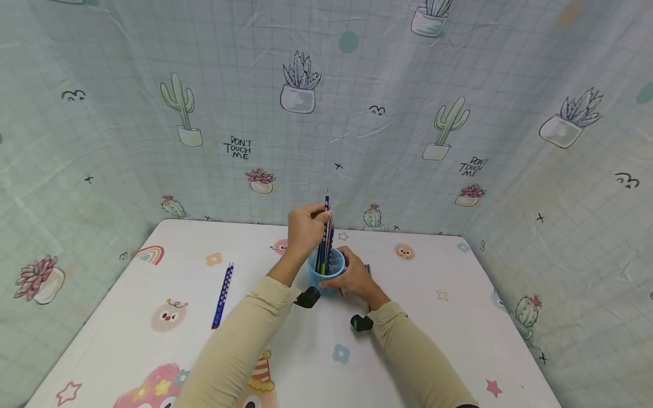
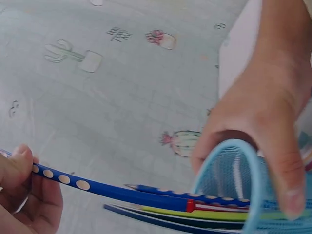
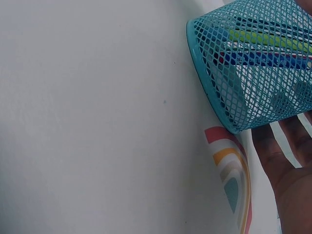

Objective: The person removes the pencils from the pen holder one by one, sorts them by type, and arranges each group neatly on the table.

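Observation:
My left hand [image 1: 308,228] pinches a blue pencil with pale dots [image 2: 117,194] near its upper end. The pencil stands point up in the head view. In the left wrist view its red lower end is at the mouth of a light blue mesh pencil cup [image 2: 255,170]. Inside the cup [image 3: 265,97] are another dotted blue pencil [image 2: 161,190], a yellow-green one [image 2: 170,212] and dark ones. My right hand [image 1: 357,279] grips the cup's side, its thumb and fingers around the mesh. The cup is upright on the table.
Two blue dotted pencils [image 1: 222,297] lie side by side on the white patterned table [image 1: 418,351], left of the cup. A thin dark item [image 1: 368,268] shows partly behind my right hand. A cactus-print curtain [image 1: 336,136] hangs behind the table and along both sides.

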The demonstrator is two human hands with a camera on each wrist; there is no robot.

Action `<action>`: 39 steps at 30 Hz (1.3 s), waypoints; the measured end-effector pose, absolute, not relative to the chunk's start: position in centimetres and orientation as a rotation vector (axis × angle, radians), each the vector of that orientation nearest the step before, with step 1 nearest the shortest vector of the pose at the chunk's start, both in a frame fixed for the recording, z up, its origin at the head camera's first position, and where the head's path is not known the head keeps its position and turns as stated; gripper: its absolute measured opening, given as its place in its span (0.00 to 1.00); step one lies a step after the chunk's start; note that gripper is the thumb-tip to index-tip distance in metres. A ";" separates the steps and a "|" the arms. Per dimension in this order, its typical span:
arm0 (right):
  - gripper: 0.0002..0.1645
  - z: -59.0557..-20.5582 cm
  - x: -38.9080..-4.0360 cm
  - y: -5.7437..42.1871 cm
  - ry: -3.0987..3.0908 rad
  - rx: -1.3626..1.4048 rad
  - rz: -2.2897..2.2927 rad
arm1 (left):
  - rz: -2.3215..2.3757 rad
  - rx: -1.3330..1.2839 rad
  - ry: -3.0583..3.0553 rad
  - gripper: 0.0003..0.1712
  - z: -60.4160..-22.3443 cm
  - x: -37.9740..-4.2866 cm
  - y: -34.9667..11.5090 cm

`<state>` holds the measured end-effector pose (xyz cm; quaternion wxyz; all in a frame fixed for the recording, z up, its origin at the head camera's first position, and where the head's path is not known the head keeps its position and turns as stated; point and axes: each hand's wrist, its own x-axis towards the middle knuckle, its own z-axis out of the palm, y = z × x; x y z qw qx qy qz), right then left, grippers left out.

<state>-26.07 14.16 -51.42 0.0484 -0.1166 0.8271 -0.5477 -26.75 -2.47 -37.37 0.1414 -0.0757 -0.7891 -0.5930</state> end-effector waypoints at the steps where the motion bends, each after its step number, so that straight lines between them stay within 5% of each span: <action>1: 0.51 -51.4 -26.1 14.1 2.522 -0.354 -1.668 | -1.717 -0.214 -2.279 0.12 -37.1 -26.8 -2.6; 14: 0.53 -51.7 -26.1 14.1 2.514 -0.344 -1.632 | -1.893 -0.130 -2.418 0.13 -35.4 -27.1 -6.4; 39: 0.53 -51.3 -26.2 14.3 2.461 -0.324 -1.671 | -1.833 0.138 -2.674 0.17 -41.4 -27.3 -16.5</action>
